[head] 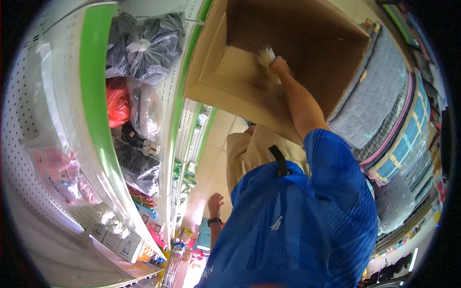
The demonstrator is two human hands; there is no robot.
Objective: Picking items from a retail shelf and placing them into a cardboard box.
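Note:
Inside a large open cardboard box (237,68), my right hand (280,66) is closed around a small whitish-yellow object (267,55). Motion blur hides what that object is, and a brownish blur lies just below it. The box stands tilted in view, its open side towards me, with my right forearm reaching across its lower edge. My left hand (215,202) is away from the box, low beside my body near the shelves, fingers apart with nothing in them. A dark watch is on that wrist.
Green-edged shelves (94,72) on the left hold dark plastic-wrapped bundles (155,46), a red plastic bag (117,102) and white boxes (122,244). Folded grey quilted mats (378,86) and a blue checked one (399,140) are stacked at the right. Tiled floor (210,158) shows between shelves and box.

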